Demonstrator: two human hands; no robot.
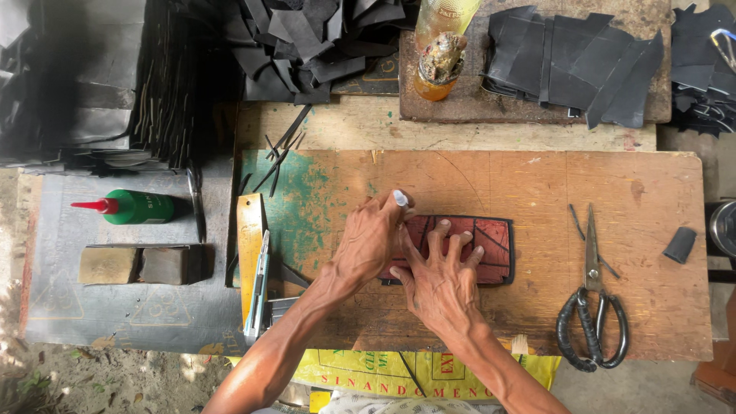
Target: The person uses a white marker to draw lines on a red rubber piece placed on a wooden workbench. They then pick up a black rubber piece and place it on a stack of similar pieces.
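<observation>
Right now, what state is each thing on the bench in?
Left hand: grip shut on white marker, tip up.
Right hand: fingers spread, pressing red template.
Red template: flat on wooden board.
Scissors: closed, lying flat, untouched.
Green glue bottle: on its side, red nozzle on.
Amber bottle: upright.
Utility knife: lying beside yellow ruler.

A worn wooden workbench [537, 184], stained green at its left end, is seen. A dark red patterned piece [483, 245] is laid near its middle, black-handled scissors [592, 307] toward the right edge, and a utility knife [259, 287] at the left edge.
</observation>
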